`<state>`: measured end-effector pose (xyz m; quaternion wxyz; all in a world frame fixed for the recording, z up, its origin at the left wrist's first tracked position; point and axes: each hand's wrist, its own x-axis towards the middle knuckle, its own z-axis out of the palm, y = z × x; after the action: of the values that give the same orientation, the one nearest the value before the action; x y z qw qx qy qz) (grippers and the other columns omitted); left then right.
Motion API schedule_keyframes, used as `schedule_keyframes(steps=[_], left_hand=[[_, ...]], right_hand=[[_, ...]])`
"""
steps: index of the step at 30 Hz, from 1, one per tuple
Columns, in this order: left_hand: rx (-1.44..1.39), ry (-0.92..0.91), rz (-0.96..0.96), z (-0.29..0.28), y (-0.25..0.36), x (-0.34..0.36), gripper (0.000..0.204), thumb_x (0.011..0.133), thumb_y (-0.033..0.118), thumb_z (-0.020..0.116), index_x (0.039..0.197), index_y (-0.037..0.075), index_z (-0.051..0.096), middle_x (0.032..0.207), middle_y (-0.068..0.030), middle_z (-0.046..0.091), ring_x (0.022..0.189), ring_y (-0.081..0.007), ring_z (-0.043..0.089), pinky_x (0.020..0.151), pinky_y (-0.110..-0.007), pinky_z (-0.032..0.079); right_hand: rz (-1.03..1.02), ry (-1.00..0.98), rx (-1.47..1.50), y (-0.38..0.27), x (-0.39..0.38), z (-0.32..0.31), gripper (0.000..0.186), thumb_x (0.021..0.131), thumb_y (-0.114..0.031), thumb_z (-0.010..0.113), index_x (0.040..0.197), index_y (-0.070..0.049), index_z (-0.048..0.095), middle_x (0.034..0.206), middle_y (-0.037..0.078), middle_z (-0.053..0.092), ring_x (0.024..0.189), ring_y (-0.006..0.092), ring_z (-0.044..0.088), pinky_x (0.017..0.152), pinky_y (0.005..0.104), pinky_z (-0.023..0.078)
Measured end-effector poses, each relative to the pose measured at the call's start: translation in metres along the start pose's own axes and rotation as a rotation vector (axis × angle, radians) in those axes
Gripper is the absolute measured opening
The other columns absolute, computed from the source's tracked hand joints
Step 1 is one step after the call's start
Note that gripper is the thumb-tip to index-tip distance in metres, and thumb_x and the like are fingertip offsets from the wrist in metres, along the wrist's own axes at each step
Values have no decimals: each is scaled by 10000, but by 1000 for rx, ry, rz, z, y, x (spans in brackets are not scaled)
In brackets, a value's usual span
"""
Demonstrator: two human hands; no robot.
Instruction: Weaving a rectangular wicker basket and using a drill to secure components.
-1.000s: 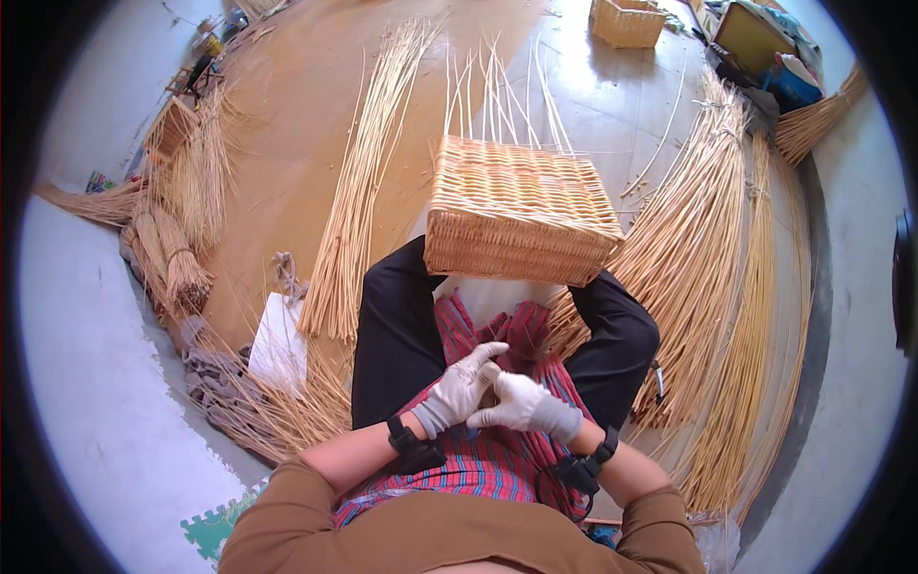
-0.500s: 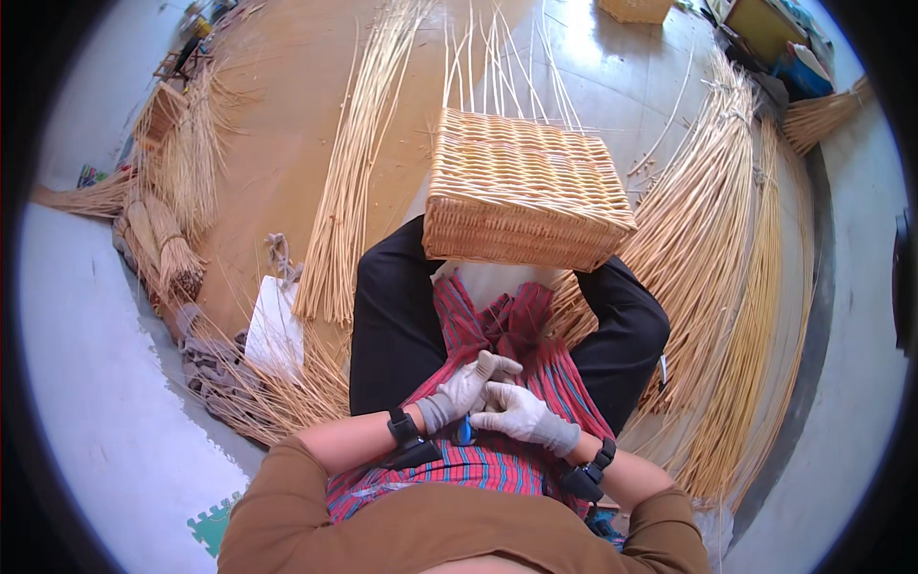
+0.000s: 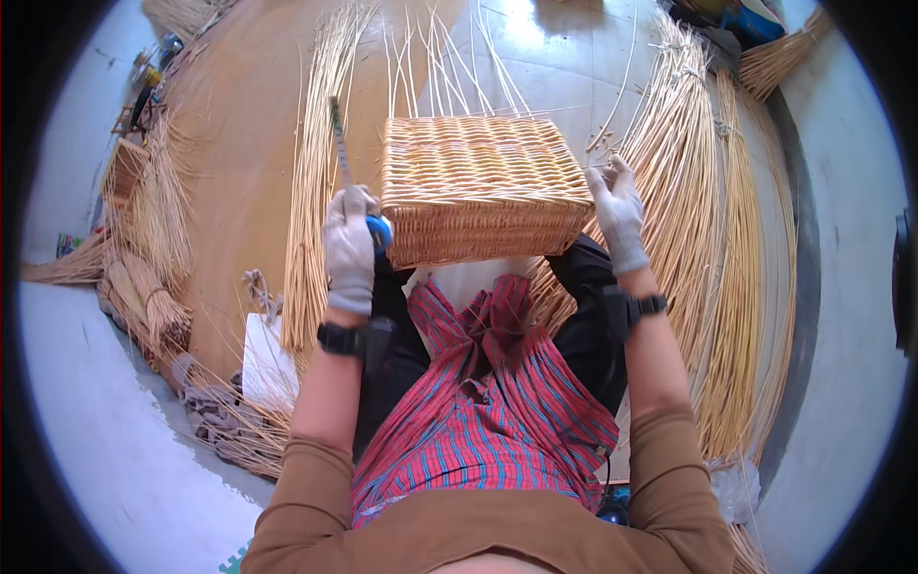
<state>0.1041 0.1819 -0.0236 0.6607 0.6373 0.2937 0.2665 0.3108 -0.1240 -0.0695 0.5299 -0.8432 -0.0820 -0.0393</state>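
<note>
My left hand is curled tight around a blue tape measure, and its thin strip sticks up beside the left side of the woven basket. The basket sits over my knees with a flat woven side facing up, so I can't see what is in it. My right hand is at the basket's right edge with its fingers partly bent, but I can't tell if it has hold of anything.
</note>
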Motion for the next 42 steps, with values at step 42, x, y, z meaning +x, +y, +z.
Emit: schedule_keyframes(steps=[42], left_hand=[[-256, -372, -672, 57, -58, -193, 452, 1078, 412, 431, 1107, -15, 576, 907, -184, 702, 629, -262, 679, 537, -372, 568]], right_hand=[[392, -619, -779, 415, -263, -165, 900, 840, -523, 699, 1509, -35, 346, 1163, 291, 668, 1067, 441, 658, 958, 459, 506]])
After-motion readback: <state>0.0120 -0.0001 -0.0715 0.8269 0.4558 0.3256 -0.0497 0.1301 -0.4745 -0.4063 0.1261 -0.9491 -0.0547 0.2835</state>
